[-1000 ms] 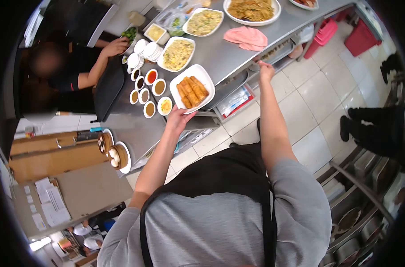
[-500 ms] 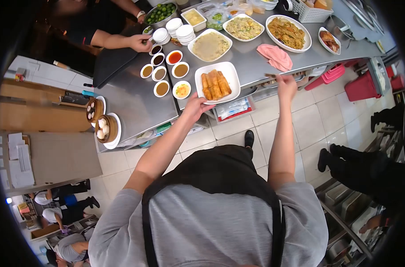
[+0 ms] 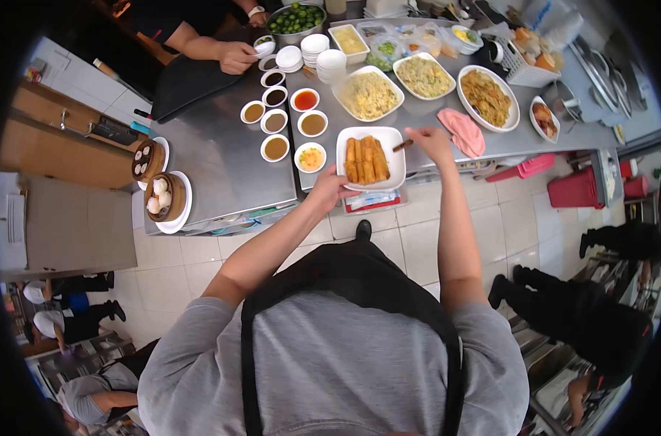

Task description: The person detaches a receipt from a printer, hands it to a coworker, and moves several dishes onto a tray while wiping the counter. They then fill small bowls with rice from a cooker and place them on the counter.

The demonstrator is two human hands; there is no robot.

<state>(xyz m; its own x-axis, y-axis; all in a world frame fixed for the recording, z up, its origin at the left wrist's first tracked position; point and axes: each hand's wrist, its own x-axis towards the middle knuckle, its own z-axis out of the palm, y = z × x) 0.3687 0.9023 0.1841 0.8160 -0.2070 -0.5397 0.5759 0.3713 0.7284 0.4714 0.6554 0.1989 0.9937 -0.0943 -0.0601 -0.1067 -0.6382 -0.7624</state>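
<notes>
My left hand (image 3: 329,190) grips the near left rim of a white square plate (image 3: 394,174), thumb on the edge. Golden fried spring rolls (image 3: 367,160) lie side by side on it. The plate is at the counter's front edge. Just beyond its right rim, my right hand (image 3: 431,142) pinches a short brown stick-like thing (image 3: 402,145), too small to name for certain. To the right of that hand lies a crumpled pink cloth (image 3: 461,133). Left of the plate stands a small bowl of yellow sauce with green bits (image 3: 310,157).
Sauce bowls (image 3: 274,120), stacked white dishes (image 3: 315,49), fried rice (image 3: 370,94) and noodles (image 3: 486,98) stand on the steel counter (image 3: 214,174). Bamboo steamers (image 3: 167,198) are at its left end. A co-worker's hand (image 3: 237,58) is across the counter; other people stand behind.
My right hand has moved left with the brown thing, up to the plate's right side. My left hand stays on the plate. The co-worker's hand has lifted a small white cup.
</notes>
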